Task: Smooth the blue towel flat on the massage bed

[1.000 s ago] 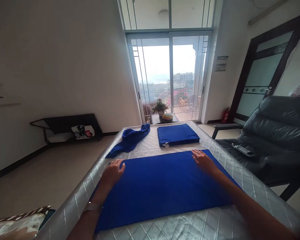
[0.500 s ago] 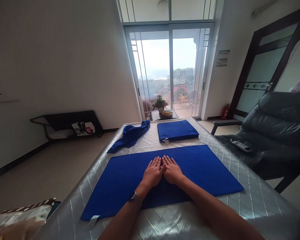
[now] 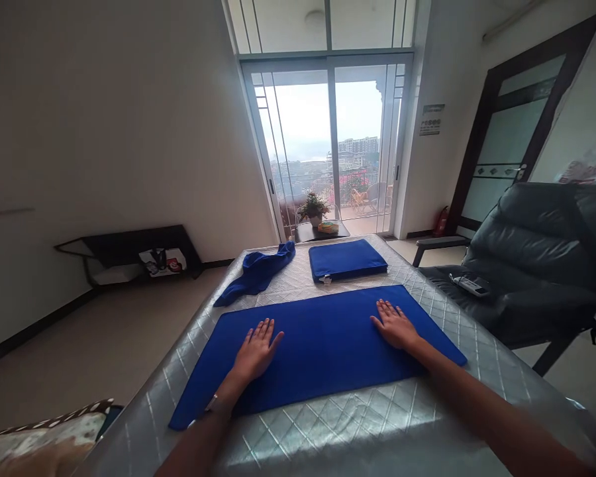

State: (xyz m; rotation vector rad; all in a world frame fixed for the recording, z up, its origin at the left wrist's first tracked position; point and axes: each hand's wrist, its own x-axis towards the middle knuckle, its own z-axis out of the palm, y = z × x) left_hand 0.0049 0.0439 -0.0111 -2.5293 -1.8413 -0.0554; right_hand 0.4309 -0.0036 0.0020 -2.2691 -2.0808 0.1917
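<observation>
A blue cloth (image 3: 322, 344) lies spread flat across the quilted silver surface in front of me. My left hand (image 3: 256, 351) rests palm down on its left half, fingers stretched out. On the right half, my right hand (image 3: 396, 323) also lies flat with its fingers extended. Beyond the spread cloth sits a neat stack of folded blue cloths (image 3: 347, 258) with a white tag at its near corner. To the left of that stack is a crumpled blue cloth (image 3: 258, 271). Neither hand grips anything.
The quilted silver surface (image 3: 338, 427) looks like a mattress. A dark recliner (image 3: 521, 265) with a remote-like device stands at the right. A potted plant (image 3: 315, 211) is by the sliding glass door. A black rack (image 3: 134, 252) stands along the left wall.
My hands were together at the middle of the cloth; they have slid apart, left hand leftward and right hand rightward. The view has shifted slightly.
</observation>
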